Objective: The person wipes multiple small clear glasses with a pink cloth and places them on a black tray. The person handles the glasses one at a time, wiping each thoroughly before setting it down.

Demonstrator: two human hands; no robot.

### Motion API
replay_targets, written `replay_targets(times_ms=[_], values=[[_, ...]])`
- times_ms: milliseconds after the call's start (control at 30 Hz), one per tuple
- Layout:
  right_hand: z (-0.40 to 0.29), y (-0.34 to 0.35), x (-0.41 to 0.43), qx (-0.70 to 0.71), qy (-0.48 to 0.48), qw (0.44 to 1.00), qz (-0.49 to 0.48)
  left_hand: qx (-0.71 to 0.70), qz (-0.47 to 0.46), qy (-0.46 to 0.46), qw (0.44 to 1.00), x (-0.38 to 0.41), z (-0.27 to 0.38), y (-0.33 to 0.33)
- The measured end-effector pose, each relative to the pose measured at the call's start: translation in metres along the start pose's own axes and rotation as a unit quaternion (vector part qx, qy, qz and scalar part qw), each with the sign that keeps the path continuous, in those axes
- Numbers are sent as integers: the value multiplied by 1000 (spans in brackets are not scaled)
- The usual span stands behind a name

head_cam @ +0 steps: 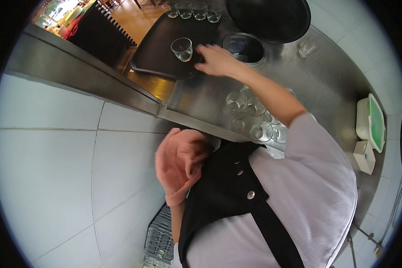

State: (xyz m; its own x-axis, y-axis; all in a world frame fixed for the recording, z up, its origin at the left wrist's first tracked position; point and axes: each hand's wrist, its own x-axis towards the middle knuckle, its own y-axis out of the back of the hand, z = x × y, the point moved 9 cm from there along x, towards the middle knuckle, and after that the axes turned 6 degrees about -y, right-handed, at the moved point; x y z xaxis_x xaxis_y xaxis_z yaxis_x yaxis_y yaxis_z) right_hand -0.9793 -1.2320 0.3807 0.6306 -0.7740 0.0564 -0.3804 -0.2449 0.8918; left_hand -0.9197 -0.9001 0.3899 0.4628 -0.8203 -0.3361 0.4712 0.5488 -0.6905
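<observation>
My right hand [214, 60] reaches over the edge of a black serving tray [154, 57], its fingers apart and holding nothing. Just left of the fingertips a clear drinking glass [182, 50] stands upright on the tray. More glasses [199, 11] line the tray's far edge. My left hand is hidden inside a pink cloth [177, 160] wrapped around it, held low beside my black apron. Several clear glasses [263, 131] are grouped on the stainless steel counter [308, 80] beneath my right forearm.
A round metal-rimmed opening [264, 62] lies beyond my right hand, partly under a round black tray [271, 20]. One glass [307, 48] sits apart near the tiled wall. White containers [363, 119] stand at the right. A grey dish rack [159, 238] is below left.
</observation>
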Motion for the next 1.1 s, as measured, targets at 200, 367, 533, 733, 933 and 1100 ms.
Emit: replay_targets(times_ms=[200,367,533,733,933,1100], values=[[15,-20,-169,-190,-74,970,-130,20,-36,7,999,15,6,-4],[9,-15,-159,-148,-106,982,-55,50,-59,49,996,20,-4,2],[-66,45,-172,25,49,996,69,46,-86,68,993,34,-10,-10],[-155,3,-196,291,228,929,-36,11,-45,37,998,19,6,-13],[-164,-139,-202,341,246,850,-317,130,-13,-250,959,-29,122,-25],[-111,-175,-212,410,94,799,-430,117,169,-500,841,-90,210,50]])
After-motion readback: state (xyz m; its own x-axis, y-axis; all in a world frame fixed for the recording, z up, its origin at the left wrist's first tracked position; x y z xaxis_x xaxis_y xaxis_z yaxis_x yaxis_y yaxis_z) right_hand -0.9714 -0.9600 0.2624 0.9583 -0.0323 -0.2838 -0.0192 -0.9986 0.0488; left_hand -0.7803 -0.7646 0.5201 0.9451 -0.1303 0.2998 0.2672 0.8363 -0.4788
